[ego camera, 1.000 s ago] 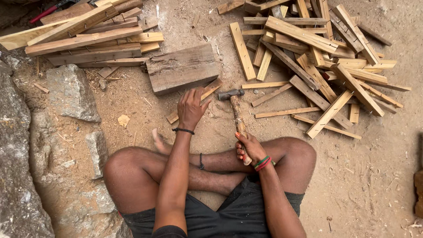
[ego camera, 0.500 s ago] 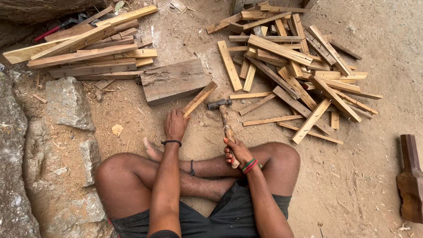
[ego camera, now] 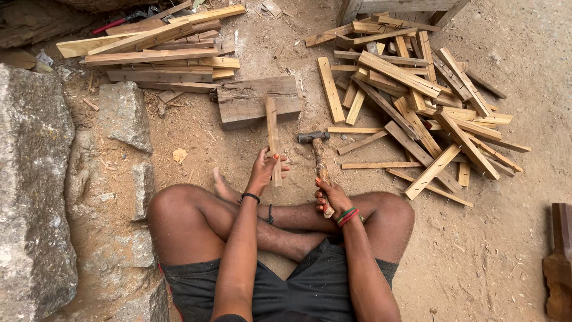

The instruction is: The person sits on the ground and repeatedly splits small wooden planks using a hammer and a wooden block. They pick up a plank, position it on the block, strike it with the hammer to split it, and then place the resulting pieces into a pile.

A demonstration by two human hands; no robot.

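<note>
Since a moment ago our left hand [ego camera: 264, 170] has swung the wooden strip [ego camera: 273, 138] upright onto the block [ego camera: 253, 98]; our right hand [ego camera: 331, 198] grips the hammer [ego camera: 318, 156], poised for a steady strike.

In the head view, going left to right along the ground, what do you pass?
Large grey rock → smaller stone → thick wooden block → left hand holding a wooden strip → hammer in right hand → scattered pile of wooden strips.

The right hand [ego camera: 332, 198] hid the end of the hammer [ego camera: 317, 156] handle. At three o'clock, the picture's edge cut off a dark wooden piece [ego camera: 559, 262]. At twelve o'clock, a wooden frame [ego camera: 398, 7] was cut off too.
</note>
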